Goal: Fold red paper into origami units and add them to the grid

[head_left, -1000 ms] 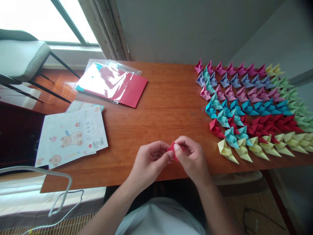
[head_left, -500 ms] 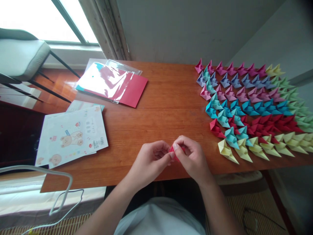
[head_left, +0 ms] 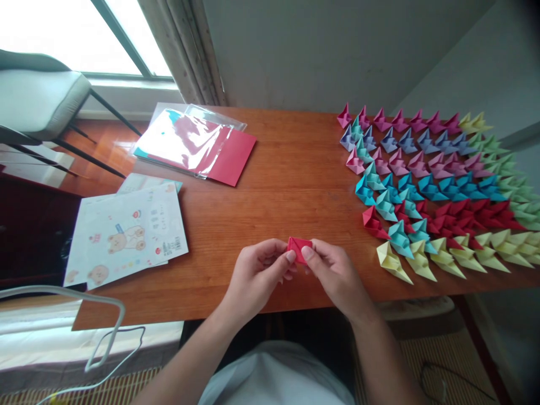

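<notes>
A small folded piece of red paper [head_left: 299,248] is held above the front part of the wooden table, its creased face turned upward. My left hand [head_left: 262,268] pinches its left side between thumb and fingers. On the right side, my right hand [head_left: 329,268] grips it the same way, thumb on top. To the right stand rows of folded paper boats in many colours; a yellow boat [head_left: 392,261] and a red boat [head_left: 373,221] are the nearest to my right hand.
Plastic-wrapped coloured paper [head_left: 234,158] lies at the back left of the table [head_left: 291,197]. In front of it are white sheets with a bear print [head_left: 126,236]. A grey chair [head_left: 42,101] stands by the window, and a white cable [head_left: 116,320] hangs at the front left.
The red paper has been turned so that more of its flat face shows between my hands. My hands have moved slightly apart, still pinching it.
</notes>
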`<state>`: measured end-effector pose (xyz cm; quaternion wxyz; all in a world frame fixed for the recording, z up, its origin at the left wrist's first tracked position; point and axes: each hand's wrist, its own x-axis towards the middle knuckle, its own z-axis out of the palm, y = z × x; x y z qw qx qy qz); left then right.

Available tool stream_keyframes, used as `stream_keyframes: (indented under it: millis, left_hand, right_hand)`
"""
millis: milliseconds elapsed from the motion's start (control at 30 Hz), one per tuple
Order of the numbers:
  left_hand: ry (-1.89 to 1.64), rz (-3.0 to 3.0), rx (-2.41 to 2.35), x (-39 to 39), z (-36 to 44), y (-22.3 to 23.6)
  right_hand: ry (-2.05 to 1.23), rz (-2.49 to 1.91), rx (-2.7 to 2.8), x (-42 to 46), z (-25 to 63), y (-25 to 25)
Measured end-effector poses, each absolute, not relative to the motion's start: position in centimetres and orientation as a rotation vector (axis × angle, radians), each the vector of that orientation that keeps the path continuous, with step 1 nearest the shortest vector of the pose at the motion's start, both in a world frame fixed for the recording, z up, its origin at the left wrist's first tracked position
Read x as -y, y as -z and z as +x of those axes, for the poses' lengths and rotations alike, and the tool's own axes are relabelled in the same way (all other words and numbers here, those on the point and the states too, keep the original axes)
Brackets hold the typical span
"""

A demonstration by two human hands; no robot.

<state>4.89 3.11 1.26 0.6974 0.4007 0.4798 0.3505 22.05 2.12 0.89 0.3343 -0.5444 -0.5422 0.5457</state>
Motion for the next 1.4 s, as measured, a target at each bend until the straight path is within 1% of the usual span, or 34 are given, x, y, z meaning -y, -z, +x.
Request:
stream_keyframes:
  millis: [133, 300, 367, 533, 1000, 1100, 1267, 1333, 1400]
  left_hand:
    - [-0.781, 0.885, -1.069, -3.0, 5.1, -1.3]
    - [-0.770, 0.929, -1.057, -3.1, 5.1, -1.3]
    - [-0.771, 0.942, -1.036, -3.2, 5.0, -1.2]
    - [-0.776, 0.945, -1.025, -3.2, 4.8, -0.9]
    - [-0.895, 0.880, -0.935, -2.9, 4.7, -0.4]
    - [-0.929, 0.995, -0.924, -2.8, 4.4, -0.4]
    - [-0.975, 1.271, -0.891, -2.7, 3.8, -0.4]
    - [-1.004, 1.352, -0.887, -2.7, 3.7, -0.4]
    - [-1.049, 1.420, -0.896, -2.7, 3.8, -0.4]
  right_hand:
    - [-1.328, -1.446, 1.515, -2.0, 22.1, 0.0]
    - [-1.026, -1.482, 1.666, -1.9, 21.6, 0.1]
    - [-0.991, -1.480, 1.674, -1.9, 21.5, 0.1]
    - [-1.191, -1.428, 1.464, -1.8, 21.6, 0.3]
    - [-1.245, -1.362, 1.342, -2.3, 21.4, -0.9]
    - [-1.375, -1.333, 1.248, -2.5, 21.1, -0.8]
    - [-1.725, -1.242, 1.017, -2.7, 20.8, -0.5]
    - [-1.783, -1.246, 0.969, -2.8, 20.7, -0.5]
    - [-1.764, -1.270, 0.982, -2.9, 20.8, -0.5]
